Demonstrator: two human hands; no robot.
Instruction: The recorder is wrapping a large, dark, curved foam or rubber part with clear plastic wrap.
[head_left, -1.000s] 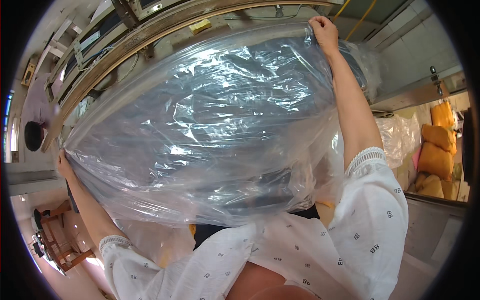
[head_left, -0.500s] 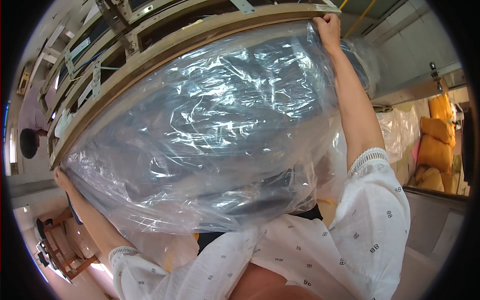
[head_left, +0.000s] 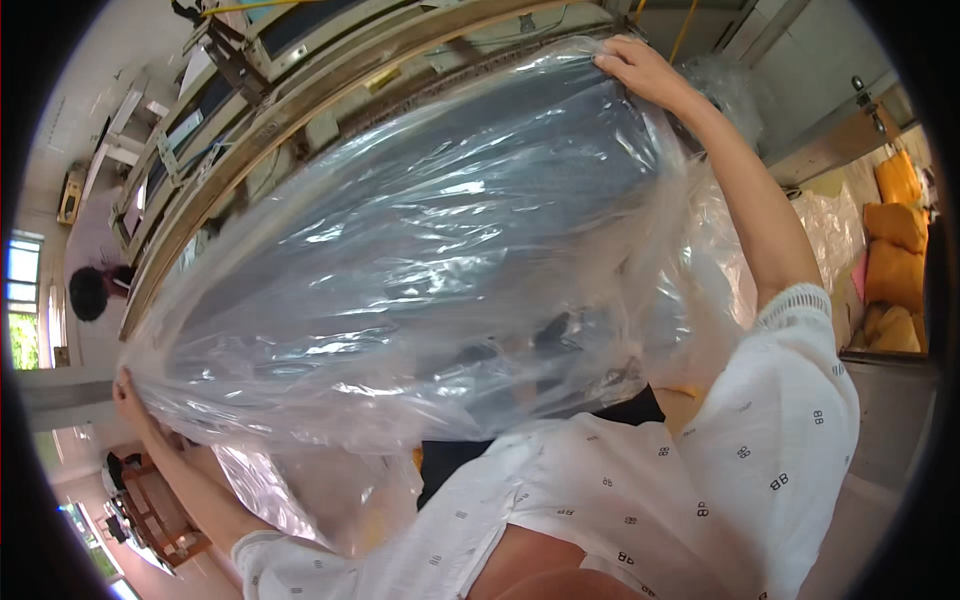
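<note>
Stretching the clear plastic bag (head_left: pixel 420 260) wide across the view, the left hand (head_left: pixel 128 395) pinches its lower-left edge and the right hand (head_left: pixel 640 70) clamps its top-right corner, so an even, taut pull looks best to avoid tearing.
</note>
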